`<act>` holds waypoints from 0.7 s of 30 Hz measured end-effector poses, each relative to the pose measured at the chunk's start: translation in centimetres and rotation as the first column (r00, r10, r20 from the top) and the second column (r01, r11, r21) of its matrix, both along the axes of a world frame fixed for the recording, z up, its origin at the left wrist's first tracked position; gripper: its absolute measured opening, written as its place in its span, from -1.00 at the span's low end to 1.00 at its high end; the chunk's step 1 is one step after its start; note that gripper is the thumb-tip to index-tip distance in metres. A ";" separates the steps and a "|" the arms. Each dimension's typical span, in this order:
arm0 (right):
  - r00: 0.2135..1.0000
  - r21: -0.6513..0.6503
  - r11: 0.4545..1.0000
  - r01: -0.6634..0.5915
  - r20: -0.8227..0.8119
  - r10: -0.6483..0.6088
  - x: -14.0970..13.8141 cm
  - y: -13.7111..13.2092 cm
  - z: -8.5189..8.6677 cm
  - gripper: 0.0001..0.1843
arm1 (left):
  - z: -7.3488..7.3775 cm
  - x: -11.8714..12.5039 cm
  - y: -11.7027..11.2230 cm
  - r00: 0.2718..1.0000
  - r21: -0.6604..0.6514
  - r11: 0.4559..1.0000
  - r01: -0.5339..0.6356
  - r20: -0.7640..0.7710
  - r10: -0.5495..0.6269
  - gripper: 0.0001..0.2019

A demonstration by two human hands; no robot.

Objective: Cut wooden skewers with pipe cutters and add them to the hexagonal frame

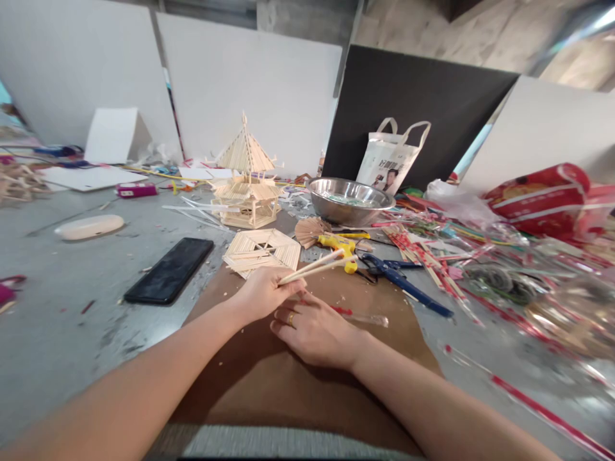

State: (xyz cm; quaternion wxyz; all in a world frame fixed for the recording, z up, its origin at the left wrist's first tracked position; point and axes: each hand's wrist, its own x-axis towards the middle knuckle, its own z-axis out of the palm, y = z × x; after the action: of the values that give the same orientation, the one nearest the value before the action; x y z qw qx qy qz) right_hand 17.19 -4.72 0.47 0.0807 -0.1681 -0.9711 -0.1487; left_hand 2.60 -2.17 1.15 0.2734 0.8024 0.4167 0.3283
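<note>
In our left hand (266, 293) we grip a few pale wooden sticks (319, 266), their far ends slanting up to the right above the brown sheet (288, 397). Our right hand (321, 328) (a gold ring (291, 318) on one finger) curls just below, fingertips close by the left; we cannot tell whether it pinches anything. Beyond, we see a hexagonal stick panel (250, 254), with a stick pagoda (247, 192) behind it and a yellow tool (337, 244) to its right.

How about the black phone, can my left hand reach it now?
Probably yes: the black phone lies uncovered, left of the brown mat, though your left hand holds pale sticks that may need setting down first.
</note>
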 end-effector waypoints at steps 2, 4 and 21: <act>1.000 0.002 1.000 -0.021 0.008 0.021 -0.1 -0.1 -0.1 -0.82 | 0.2 0.0 0.1 0.999 -0.115 0.993 0.004 0.053 0.002 -0.75; 0.999 0.011 0.999 -0.037 0.013 0.037 -0.1 -0.1 -0.1 -0.81 | 0.3 -0.1 0.3 0.996 -0.187 0.982 0.023 0.092 -0.006 -0.77; 0.998 0.044 0.997 -0.063 0.008 0.063 0.0 -0.2 0.4 -0.78 | -0.1 -0.6 1.1 0.977 -0.101 0.972 -0.213 -0.007 0.213 -0.73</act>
State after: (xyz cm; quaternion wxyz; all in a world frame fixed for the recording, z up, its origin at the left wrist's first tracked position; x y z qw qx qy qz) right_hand 17.15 -4.88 0.86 0.0858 -0.1351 -0.9727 -0.1679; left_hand 1.99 -1.05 1.01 0.2777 0.7375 0.5160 0.3359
